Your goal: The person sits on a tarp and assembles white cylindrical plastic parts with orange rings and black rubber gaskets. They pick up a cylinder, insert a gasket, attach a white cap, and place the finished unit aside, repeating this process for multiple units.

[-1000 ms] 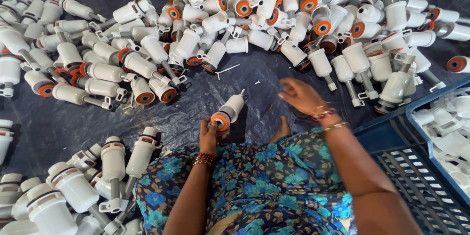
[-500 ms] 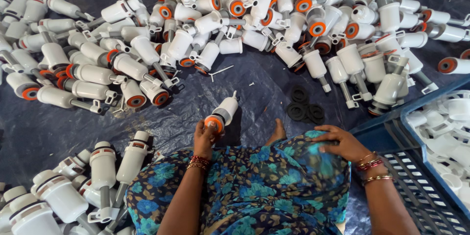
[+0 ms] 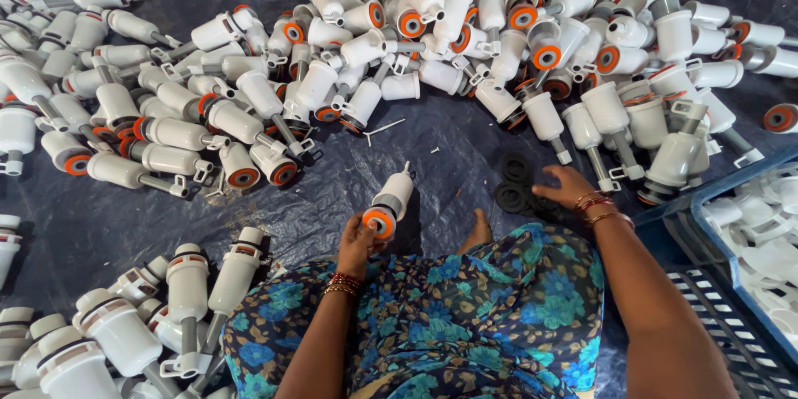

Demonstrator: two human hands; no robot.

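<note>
While white valves [image 3: 166,133] lie heaped at far left, the left hand [image 3: 359,241] grips one white valve with an orange ring [image 3: 388,204] over the dark sheet [image 3: 108,224]. Rightward, the right hand [image 3: 568,186], fingers spread, rests on black washers [image 3: 515,183]; a blue crate [image 3: 748,233] stands beyond.

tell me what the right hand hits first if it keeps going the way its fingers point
Most likely the black rubber rings on the dark sheet: the right hand points left and slightly forward, fingertips right beside them. Whether it already touches one is unclear.
</note>
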